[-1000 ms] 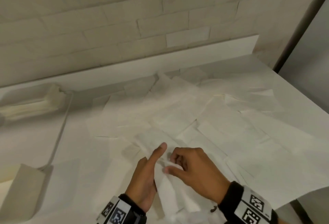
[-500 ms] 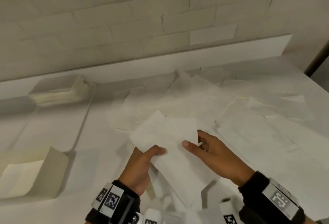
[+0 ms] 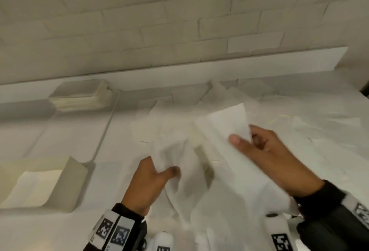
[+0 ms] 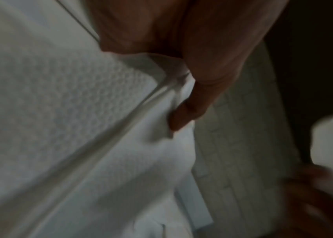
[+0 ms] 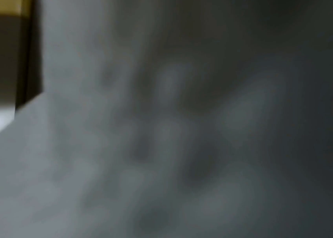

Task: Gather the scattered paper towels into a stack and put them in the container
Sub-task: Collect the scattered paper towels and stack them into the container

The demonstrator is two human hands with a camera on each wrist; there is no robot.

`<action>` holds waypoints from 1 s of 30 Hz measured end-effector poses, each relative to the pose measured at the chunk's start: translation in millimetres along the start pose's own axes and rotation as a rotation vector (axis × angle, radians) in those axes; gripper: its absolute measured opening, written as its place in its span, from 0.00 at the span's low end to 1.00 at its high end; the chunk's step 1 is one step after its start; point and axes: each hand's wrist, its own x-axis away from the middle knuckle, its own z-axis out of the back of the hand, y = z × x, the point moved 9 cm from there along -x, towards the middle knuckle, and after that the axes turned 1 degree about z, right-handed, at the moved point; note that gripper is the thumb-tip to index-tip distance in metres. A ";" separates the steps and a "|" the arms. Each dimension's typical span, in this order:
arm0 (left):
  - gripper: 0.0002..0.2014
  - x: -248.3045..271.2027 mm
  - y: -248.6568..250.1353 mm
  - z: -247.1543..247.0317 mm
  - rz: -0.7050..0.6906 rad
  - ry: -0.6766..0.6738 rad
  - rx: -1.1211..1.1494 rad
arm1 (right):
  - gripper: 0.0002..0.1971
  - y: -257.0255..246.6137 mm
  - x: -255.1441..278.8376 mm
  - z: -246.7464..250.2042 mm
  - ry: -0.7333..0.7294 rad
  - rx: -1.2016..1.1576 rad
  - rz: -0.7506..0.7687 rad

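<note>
White paper towels lie scattered over the white table. My left hand pinches a bunch of towels between thumb and fingers, lifted off the table. In the left wrist view the thumb presses on the embossed towels. My right hand pinches another towel by its upper edge, held up beside the left bunch. The beige open container sits at the left and holds a folded sheet. The right wrist view is a grey blur of towel.
A neat stack of towels rests at the back left against the white backsplash. A brick wall rises behind. A seam in the tabletop runs from the stack toward the container.
Both hands have lifted and moved apart; the right hand has carried its towel up and to the right. The view has swung left, so the container shows more fully.
</note>
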 end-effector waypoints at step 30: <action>0.16 2.8 -31.3 123.0 0.088 0.009 0.501 | 0.11 111.3 -44.6 -199.5 -0.117 0.250 -0.239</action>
